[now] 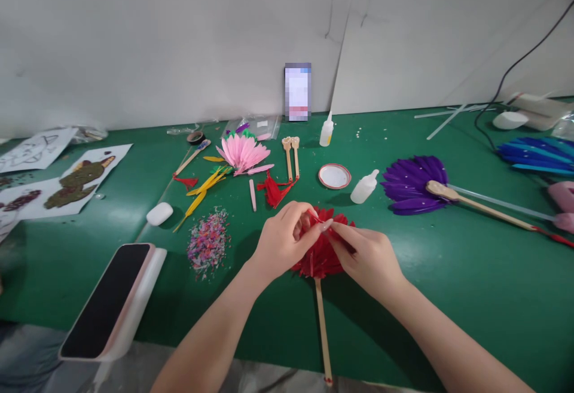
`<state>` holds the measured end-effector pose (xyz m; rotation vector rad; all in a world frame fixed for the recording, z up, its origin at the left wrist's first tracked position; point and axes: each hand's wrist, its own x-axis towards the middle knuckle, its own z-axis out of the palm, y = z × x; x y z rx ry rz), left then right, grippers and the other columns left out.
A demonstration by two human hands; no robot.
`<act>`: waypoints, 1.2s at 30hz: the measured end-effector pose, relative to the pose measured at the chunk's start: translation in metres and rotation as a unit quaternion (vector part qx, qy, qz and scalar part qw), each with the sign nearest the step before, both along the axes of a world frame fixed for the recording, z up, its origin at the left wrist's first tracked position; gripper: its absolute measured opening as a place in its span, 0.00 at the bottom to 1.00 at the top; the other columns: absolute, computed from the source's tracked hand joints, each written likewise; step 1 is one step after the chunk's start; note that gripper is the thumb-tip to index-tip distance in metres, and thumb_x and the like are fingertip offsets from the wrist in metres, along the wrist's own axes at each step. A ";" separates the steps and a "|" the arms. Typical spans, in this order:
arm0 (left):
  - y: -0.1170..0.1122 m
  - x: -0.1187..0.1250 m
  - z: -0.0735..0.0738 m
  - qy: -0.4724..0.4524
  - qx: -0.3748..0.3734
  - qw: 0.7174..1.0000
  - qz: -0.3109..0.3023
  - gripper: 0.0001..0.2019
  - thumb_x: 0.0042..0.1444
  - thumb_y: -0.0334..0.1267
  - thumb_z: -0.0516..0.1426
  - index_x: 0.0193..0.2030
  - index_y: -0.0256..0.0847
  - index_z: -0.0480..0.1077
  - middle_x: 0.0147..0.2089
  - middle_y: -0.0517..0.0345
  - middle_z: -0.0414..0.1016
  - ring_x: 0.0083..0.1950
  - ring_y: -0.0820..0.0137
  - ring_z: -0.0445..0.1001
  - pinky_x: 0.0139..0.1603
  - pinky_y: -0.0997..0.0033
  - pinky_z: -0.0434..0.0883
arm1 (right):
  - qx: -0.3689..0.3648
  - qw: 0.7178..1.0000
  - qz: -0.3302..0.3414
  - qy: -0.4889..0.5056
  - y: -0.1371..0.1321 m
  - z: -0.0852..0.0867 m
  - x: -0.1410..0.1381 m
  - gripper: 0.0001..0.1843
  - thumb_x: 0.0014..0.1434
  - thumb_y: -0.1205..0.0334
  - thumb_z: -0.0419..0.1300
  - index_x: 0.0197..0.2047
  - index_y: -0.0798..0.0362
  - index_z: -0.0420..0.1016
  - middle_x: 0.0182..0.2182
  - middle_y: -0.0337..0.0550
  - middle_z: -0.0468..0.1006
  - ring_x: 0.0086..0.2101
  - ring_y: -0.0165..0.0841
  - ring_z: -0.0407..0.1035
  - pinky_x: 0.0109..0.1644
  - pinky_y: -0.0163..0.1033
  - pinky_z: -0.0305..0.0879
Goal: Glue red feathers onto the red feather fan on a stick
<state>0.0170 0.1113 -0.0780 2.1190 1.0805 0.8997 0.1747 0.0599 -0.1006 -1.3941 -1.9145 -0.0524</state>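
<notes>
A red feather fan [314, 264] lies on the green table under my hands, its wooden handle [323, 327] pointing toward me. My left hand [287, 234] is closed in a pinch above the feathers, with a thin red feather [317, 219] showing at its fingertips. From the other side, my right hand [365, 252] meets it, thumb and fingertip pinched at the same spot. What exactly sits between the right fingertips is mostly hidden. Just beyond the right hand, a white squeeze bottle [365, 187] leans near a round red-rimmed lid [334, 176].
Pink feathers [244, 152], yellow feathers [204, 189], confetti [208, 242] and wooden handles with red tassels [274, 189] lie left of centre. A phone [110, 300] lies front left; another phone [298, 91] leans on the wall. A purple feather fan [415, 183] rests at right.
</notes>
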 end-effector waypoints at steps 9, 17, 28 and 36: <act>0.005 0.000 0.000 -0.059 -0.029 0.998 -0.021 0.07 0.60 0.39 0.52 0.36 0.39 0.66 0.28 0.60 0.70 0.26 0.77 0.68 0.27 0.79 0.66 | -0.190 0.963 0.022 0.188 -0.003 0.014 -0.006 0.08 0.57 0.61 0.57 0.36 0.53 0.77 0.22 0.40 0.78 0.18 0.28 0.67 0.22 0.31 0.61; 0.006 -0.004 0.002 -0.043 -0.047 0.997 -0.041 0.10 0.63 0.39 0.47 0.35 0.39 0.65 0.24 0.62 0.66 0.24 0.77 0.65 0.27 0.77 0.64 | -0.338 0.864 0.085 0.363 -0.002 0.026 -0.006 0.17 0.61 0.52 0.53 0.31 0.55 0.74 0.12 0.33 0.64 0.13 0.25 0.58 0.18 0.31 0.56; 0.006 -0.004 0.007 -0.045 0.005 0.998 -0.037 0.13 0.63 0.36 0.46 0.27 0.40 0.59 0.20 0.65 0.58 0.22 0.77 0.60 0.26 0.77 0.60 | -0.378 0.789 0.110 0.471 -0.001 0.025 -0.005 0.20 0.60 0.48 0.53 0.34 0.56 0.76 0.12 0.33 0.66 0.12 0.23 0.59 0.16 0.29 0.54; 0.003 -0.004 0.003 -0.050 0.115 0.992 -0.034 0.10 0.62 0.32 0.47 0.29 0.39 0.62 0.24 0.61 0.62 0.25 0.76 0.61 0.28 0.76 0.61 | -0.359 0.727 0.057 0.583 0.003 0.025 -0.001 0.17 0.51 0.49 0.64 0.30 0.56 0.75 0.16 0.37 0.72 0.12 0.24 0.62 0.15 0.30 0.59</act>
